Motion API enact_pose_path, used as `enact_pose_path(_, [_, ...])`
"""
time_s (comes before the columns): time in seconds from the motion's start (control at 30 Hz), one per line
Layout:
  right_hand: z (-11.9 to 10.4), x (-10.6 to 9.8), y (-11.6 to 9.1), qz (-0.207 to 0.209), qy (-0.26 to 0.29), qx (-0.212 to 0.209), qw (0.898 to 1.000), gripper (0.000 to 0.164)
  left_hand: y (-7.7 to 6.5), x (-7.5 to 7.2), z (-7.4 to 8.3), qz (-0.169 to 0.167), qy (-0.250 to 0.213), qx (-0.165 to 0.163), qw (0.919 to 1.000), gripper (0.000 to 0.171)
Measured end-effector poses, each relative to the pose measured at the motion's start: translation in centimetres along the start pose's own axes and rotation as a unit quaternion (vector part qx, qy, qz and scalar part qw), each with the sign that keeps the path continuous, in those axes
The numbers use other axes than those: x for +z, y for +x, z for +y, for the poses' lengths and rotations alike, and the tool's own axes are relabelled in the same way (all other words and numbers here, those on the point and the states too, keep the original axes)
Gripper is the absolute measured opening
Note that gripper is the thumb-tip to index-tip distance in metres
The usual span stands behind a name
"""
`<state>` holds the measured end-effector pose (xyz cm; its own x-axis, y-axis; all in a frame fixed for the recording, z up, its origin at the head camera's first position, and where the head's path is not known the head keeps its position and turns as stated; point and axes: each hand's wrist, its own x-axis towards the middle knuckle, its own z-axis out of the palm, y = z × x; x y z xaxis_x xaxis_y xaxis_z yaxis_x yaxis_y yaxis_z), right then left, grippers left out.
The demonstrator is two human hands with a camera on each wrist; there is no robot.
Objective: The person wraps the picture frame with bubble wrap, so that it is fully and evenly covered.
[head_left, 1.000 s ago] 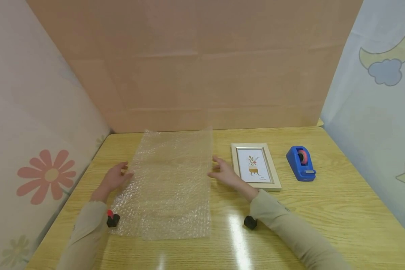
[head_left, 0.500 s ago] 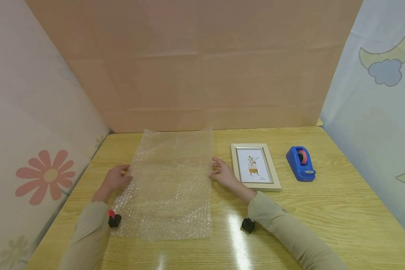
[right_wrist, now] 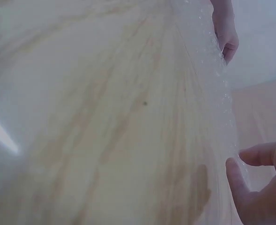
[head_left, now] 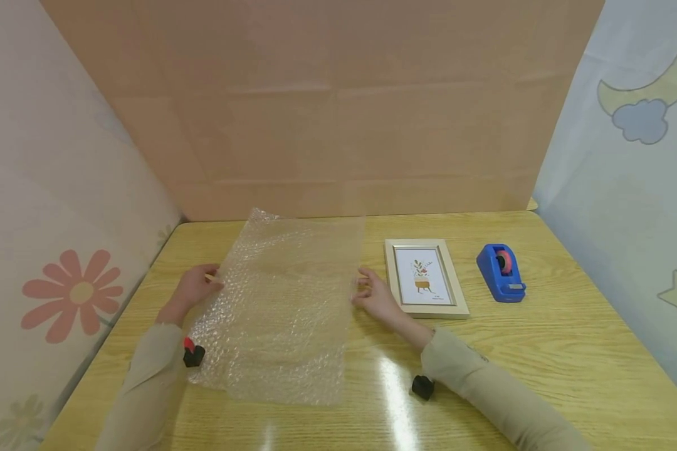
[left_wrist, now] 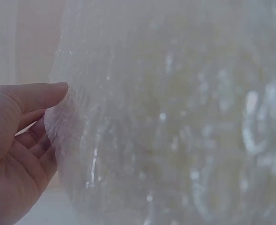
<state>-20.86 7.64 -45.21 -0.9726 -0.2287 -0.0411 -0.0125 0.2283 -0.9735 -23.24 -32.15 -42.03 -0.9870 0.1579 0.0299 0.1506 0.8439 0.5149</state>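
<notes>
Clear bubble-wrap sheet (head_left: 284,307) spans between both hands over the yellow wood-grain table (head_left: 547,363); table contact cannot be told. Left hand (head_left: 194,287) pinches its left edge, thumb against fingers. Right hand (head_left: 379,299) pinches the right edge between thumb and finger. Cream rectangular picture frame (head_left: 427,277) lies beside right hand; blue plastic tape dispenser (head_left: 492,275) stands farther right.
</notes>
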Motion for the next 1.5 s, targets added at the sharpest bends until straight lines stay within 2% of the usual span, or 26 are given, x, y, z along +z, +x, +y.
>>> enact_pose_path(0.3, [-0.3, 0.5, -0.8, 0.03, -0.009, 0.029, 0.999, 0.072, -0.1, 0.2, 0.4, -0.008, -0.01, -0.008, 0.9999, 0.046])
enact_pose_path(0.47, [-0.5, -0.2, -0.1, 0.015, -0.049, 0.045, 0.998, 0.074, -0.7, 0.1, 0.5, -0.02, 0.004, -0.004, 0.9998, 0.051])
enact_pose_path(0.67, [-1.3, -1.4, 1.7, -0.004, -0.133, 0.022, 0.991, 0.079, -3.0, -0.4, 1.1, -0.056, 0.02, -0.011, 0.9982, 0.056])
enact_pose_path(0.77, [-1.4, -1.9, 2.5, 0.0, -0.14, 0.012, 0.99, 0.08, -4.5, -0.5, 1.0, -0.062, 0.019, -0.009, 0.9978, 0.055])
enact_pose_path(0.9, [-1.4, -2.2, 3.3, -0.007, -0.14, 0.019, 0.99, 0.075, -6.3, -0.4, 0.5, -0.056, 0.015, -0.01, 0.9983, 0.05])
enact_pose_path(1.07, [-1.0, -2.5, 3.8, -0.007, -0.159, 0.038, 0.987, 0.068, -7.6, -0.3, 0.3, -0.073, -0.002, -0.024, 0.9971, 0.048])
enact_pose_path(1.27, [-0.5, -2.5, 4.0, -0.003, -0.162, 0.05, 0.985, 0.071, -7.9, 0.1, 0.4, -0.073, -0.011, -0.038, 0.9965, 0.048])
enact_pose_path(1.5, [-0.4, -2.0, 3.4, 0.026, -0.197, 0.022, 0.98, 0.067, -6.7, 0.4, -0.4, -0.052, 0.005, -0.014, 0.9985, 0.043])
